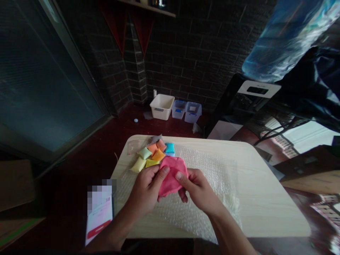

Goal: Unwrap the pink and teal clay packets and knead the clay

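Note:
A flattened, roundish piece of pink modelling clay (170,182) with an uneven edge is held up over the table. My left hand (148,186) pinches its left side, thumb on top and fingers underneath. On the opposite side my right hand (199,189) grips it the same way, its thumb pressing on the face. Just behind lie several small soft packets, among them a light green packet (145,153), a yellow packet (138,164), an orange packet (158,154) and a turquoise packet (169,148). Bubble wrap (207,184) spreads beneath the hands.
The pale wooden table (268,198) has rounded corners. A lit phone screen (99,212) is at lower left. On the floor beyond stand a white basket (162,108) and two clear plastic boxes (193,112). A water dispenser (255,90) with a blue bottle rises at right.

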Demonstrator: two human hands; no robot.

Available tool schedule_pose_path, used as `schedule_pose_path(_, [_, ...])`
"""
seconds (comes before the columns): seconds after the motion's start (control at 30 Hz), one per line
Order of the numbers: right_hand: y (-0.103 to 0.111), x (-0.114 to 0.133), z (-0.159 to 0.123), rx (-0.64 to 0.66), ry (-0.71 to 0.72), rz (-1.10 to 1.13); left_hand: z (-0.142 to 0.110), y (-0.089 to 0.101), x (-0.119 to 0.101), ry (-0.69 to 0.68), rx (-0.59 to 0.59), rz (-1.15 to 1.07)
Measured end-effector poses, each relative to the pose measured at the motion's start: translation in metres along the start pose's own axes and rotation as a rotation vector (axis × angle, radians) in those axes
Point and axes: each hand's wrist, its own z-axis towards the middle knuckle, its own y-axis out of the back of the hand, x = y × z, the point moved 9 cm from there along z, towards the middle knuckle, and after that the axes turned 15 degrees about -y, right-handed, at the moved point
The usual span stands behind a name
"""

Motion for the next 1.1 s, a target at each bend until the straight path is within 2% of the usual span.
schedule_pose_path(0.13, [-0.007, -0.001, 0.0, 0.048, -0.029, 0.027, -0.006, -0.002, 0.008, 0.116, 0.022, -0.047])
schedule_pose_path(0.27, [-0.012, -0.004, 0.002, 0.049, -0.067, 0.0, -0.003, -0.004, 0.005, 0.051, 0.068, -0.01])
schedule_pose_path(0.37, [-0.013, -0.001, 0.002, 0.043, -0.033, 0.014, -0.003, -0.002, 0.01, 0.082, 0.034, 0.0])
schedule_pose_path(0.47, [-0.009, 0.004, 0.0, 0.009, 0.04, -0.005, -0.006, -0.004, 0.019, 0.154, -0.007, -0.08])
schedule_pose_path(0.5, [-0.01, 0.005, -0.001, 0.02, 0.057, -0.017, -0.006, -0.003, 0.021, 0.159, -0.044, -0.106])
schedule_pose_path(0.6, [-0.013, 0.003, -0.001, 0.074, 0.056, -0.028, -0.007, -0.008, 0.022, 0.184, -0.043, -0.175])
schedule_pose_path(0.67, [-0.012, -0.001, 0.0, 0.066, 0.039, -0.058, -0.005, -0.009, 0.02, 0.171, -0.022, -0.185])
schedule_pose_path(0.77, [-0.004, -0.003, -0.001, -0.029, 0.029, -0.194, 0.0, -0.006, 0.016, 0.109, 0.009, -0.143])
schedule_pose_path(0.9, [0.002, 0.006, -0.005, -0.126, 0.064, -0.331, 0.002, 0.003, 0.015, 0.069, -0.004, -0.028])
schedule_pose_path(1.1, [-0.003, 0.009, -0.006, -0.092, 0.071, -0.29, 0.004, 0.009, 0.008, 0.038, -0.01, 0.032])
